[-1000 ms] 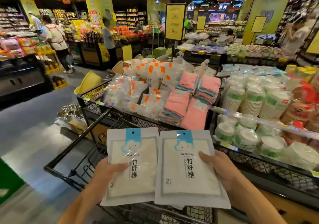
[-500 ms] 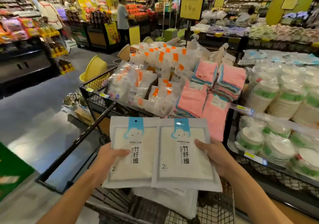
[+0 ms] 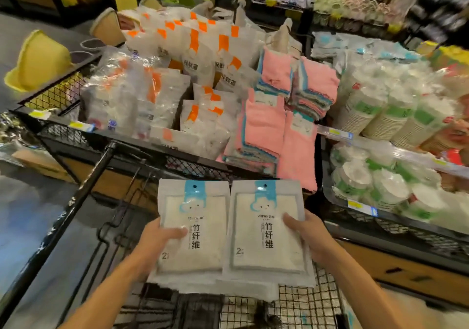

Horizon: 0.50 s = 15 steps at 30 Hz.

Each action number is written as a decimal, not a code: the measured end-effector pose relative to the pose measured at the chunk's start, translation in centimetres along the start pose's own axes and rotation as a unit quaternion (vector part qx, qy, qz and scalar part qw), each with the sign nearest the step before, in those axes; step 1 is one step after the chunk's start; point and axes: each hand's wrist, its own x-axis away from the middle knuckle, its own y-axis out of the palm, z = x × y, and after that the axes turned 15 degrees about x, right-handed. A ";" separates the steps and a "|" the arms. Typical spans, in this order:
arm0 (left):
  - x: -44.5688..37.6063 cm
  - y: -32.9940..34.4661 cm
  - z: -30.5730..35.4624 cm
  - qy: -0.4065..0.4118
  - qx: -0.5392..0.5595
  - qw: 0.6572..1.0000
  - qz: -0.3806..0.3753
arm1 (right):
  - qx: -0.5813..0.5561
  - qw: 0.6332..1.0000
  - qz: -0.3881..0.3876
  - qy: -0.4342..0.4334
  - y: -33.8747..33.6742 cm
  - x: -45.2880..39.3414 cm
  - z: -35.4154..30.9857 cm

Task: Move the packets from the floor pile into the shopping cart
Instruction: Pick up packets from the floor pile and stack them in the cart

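Left hand and right hand each grip stacked packets above the shopping cart; loose lower packets could slip out.

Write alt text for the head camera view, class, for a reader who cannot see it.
Two hands, the left hand and right hand, hold white packets side by side above a wire shopping cart. Behind stand store bins of pink cloths.

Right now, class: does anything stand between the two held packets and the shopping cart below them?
Nothing visible does. The left hand and right hand hold the packets directly over the shopping cart, whose wire basket lies open beneath.
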 end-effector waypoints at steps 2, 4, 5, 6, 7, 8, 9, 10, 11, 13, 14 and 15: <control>-2.8 -1.2 -1.4 -0.030 -0.007 1.000 0.005 | 0.000 1.000 0.016 0.026 0.6 -1.5 2.1; -5.4 -2.7 -3.2 -0.060 -0.016 0.998 0.011 | 0.006 0.998 0.032 0.060 1.1 -3.3 4.4; -6.7 -3.4 -4.2 -0.075 -0.025 0.997 0.016 | 0.007 0.997 0.034 0.076 1.3 -4.3 5.7; -7.7 -4.0 -5.2 -0.088 -0.035 0.995 0.022 | 0.008 0.995 0.033 0.092 1.7 -5.2 6.9; -8.6 -4.4 -6.2 -0.098 -0.042 0.994 0.028 | 0.014 0.994 0.033 0.107 2.1 -6.1 8.0; -9.5 -4.8 -7.0 -0.106 -0.054 0.992 0.033 | 0.021 0.992 0.034 0.121 2.6 -6.9 9.1; -10.3 -5.0 -7.7 -0.113 -0.067 0.991 0.034 | 0.029 0.990 0.037 0.132 3.0 -7.7 10.1; -11.1 -5.1 -8.4 -0.118 -0.075 0.990 0.035 | 0.040 0.989 0.035 0.138 3.5 -8.6 10.8; -12.0 -5.2 -9.0 -0.122 -0.082 0.989 0.033 | 0.051 0.988 0.034 0.142 4.0 -9.5 11.4; -13.3 -5.1 -10.0 -0.128 -0.092 0.987 0.034 | 0.074 0.986 0.028 0.146 4.9 -11.3 12.3; -14.1 -5.0 -10.4 -0.128 -0.099 0.986 0.040 | 0.081 0.986 0.022 0.147 5.4 -12.2 12.5; -14.6 -4.8 -10.6 -0.128 -0.109 0.985 0.041 | 0.087 0.985 0.016 0.148 5.9 -13.0 12.7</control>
